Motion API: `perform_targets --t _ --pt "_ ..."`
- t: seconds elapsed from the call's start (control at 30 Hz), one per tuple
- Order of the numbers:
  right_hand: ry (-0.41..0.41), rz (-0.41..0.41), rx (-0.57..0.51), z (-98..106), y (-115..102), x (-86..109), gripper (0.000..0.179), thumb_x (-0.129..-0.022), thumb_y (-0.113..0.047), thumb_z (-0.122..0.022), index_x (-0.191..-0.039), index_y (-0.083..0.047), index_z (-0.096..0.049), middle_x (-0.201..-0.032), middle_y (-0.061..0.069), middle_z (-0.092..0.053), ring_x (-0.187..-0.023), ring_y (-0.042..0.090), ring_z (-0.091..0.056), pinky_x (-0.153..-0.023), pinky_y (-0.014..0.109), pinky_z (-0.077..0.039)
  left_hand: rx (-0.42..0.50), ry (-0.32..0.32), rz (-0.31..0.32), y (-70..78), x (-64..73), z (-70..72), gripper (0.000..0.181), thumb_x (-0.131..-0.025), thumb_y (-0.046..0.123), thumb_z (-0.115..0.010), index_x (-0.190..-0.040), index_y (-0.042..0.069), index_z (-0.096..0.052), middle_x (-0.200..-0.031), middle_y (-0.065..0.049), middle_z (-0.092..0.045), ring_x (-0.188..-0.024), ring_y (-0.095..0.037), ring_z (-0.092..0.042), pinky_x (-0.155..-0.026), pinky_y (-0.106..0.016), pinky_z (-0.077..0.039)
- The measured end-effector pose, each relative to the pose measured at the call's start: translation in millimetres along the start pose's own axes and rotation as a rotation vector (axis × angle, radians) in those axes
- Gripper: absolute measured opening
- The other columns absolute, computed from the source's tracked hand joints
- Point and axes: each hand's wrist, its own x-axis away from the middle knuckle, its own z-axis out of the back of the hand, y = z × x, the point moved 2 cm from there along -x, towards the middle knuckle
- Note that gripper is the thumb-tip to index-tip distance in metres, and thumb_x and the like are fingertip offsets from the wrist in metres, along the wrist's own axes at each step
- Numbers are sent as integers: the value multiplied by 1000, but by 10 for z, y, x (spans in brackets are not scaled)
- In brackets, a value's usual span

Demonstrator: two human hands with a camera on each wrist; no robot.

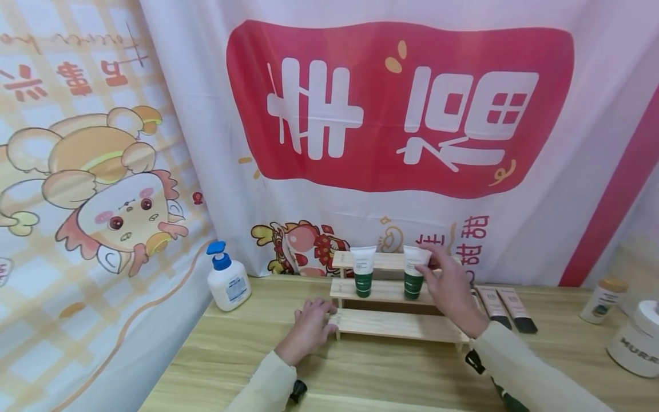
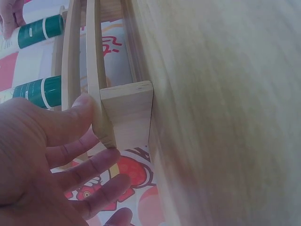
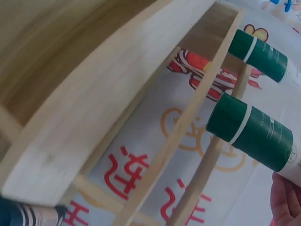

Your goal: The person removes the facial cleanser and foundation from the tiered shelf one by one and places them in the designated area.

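A three-step wooden rack (image 1: pixel 396 325) stands on the table. On its middle step two white-and-green squeeze tubes stand upright, green cap down. The left tube (image 1: pixel 363 269) stands free of both hands. My right hand (image 1: pixel 453 289) pinches the white upper part of the right tube (image 1: pixel 412 286) between thumb and fingers; its green cap (image 3: pixel 249 132) is at the step. My left hand (image 1: pixel 309 329) holds the left end of the bottom step, the thumb on the board (image 2: pixel 96 56) and the other fingers around its end.
A white pump bottle (image 1: pixel 230 289) with a blue top stands left of the rack. Two pinkish tubes (image 1: pixel 507 309) with dark caps lie to the right. Farther right are a small orange-capped bottle (image 1: pixel 602 300) and a white jar (image 1: pixel 638 343). A printed curtain (image 1: pixel 396 206) hangs behind.
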Motion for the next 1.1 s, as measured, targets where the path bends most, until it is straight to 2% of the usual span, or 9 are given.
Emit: perform_targets --t 0.17,0.23,0.37,0.47,0.6,0.7,0.9,1.0,1.1 --pt "-19 -7 -28 184 38 56 45 -86 -10 -70 -127 -15 -51 -88 3 -64 -77 17 -61 -62 38 -49 9 -3 8 0 6 -5 34 -82 26 -73 -112 16 -63 -121 -3 -54 -107 -24 -44 -81 -42 -32" --pt "-21 3 -23 260 63 90 46 -86 -9 -69 -128 -14 -51 -93 2 -64 -81 17 -61 -68 39 -50 8 0 0 1 8 -5 34 -82 26 -73 -113 15 -63 -121 -3 -54 -107 -24 -44 -81 -43 -32" --pt "-4 60 26 442 127 160 47 -84 -5 -70 -128 -13 -52 -93 1 -61 -80 17 -60 -65 36 -51 -7 17 -24 -9 2 -11 35 -81 26 -74 -112 15 -64 -120 -4 -54 -105 -24 -45 -80 -42 -33" --pt "15 90 75 601 209 225 49 -83 -2 -71 -127 -12 -53 -88 0 -59 -78 17 -60 -62 30 -49 -9 19 -34 -20 -4 -20 35 -81 27 -74 -112 15 -63 -120 -4 -54 -105 -24 -45 -79 -42 -33" --pt "14 106 107 805 345 303 52 -82 2 -71 -129 -10 -53 -97 2 -61 -80 16 -58 -69 13 -43 -6 16 -34 -33 -12 -29 35 -82 27 -73 -113 15 -63 -121 -3 -54 -105 -24 -45 -79 -42 -33" --pt "1 105 122 935 438 356 52 -81 6 -70 -128 -8 -54 -103 6 -61 -79 15 -55 -71 7 -38 2 17 -30 -37 -11 -18 34 -82 27 -73 -112 15 -63 -121 -3 -54 -105 -24 -45 -79 -42 -33" --pt "-74 17 195 1138 605 513 49 -81 6 -70 -126 -6 -55 -97 8 -61 -76 19 -54 -64 23 -46 8 5 -18 -29 -3 -7 34 -83 26 -72 -113 15 -63 -122 -4 -53 -106 -24 -44 -80 -43 -32" --pt "-124 -11 219 1207 705 592 46 -80 5 -71 -122 -5 -56 -90 6 -60 -74 19 -54 -63 26 -47 9 2 -13 -26 -1 -8 35 -83 26 -72 -114 15 -63 -123 -4 -54 -107 -24 -44 -81 -43 -32" --pt "-172 -21 246 1266 820 665 44 -79 3 -72 -120 -5 -58 -84 2 -57 -71 15 -50 -60 25 -47 8 0 -18 -25 -2 -9 35 -83 26 -72 -114 15 -63 -123 -4 -54 -106 -24 -44 -81 -43 -32"
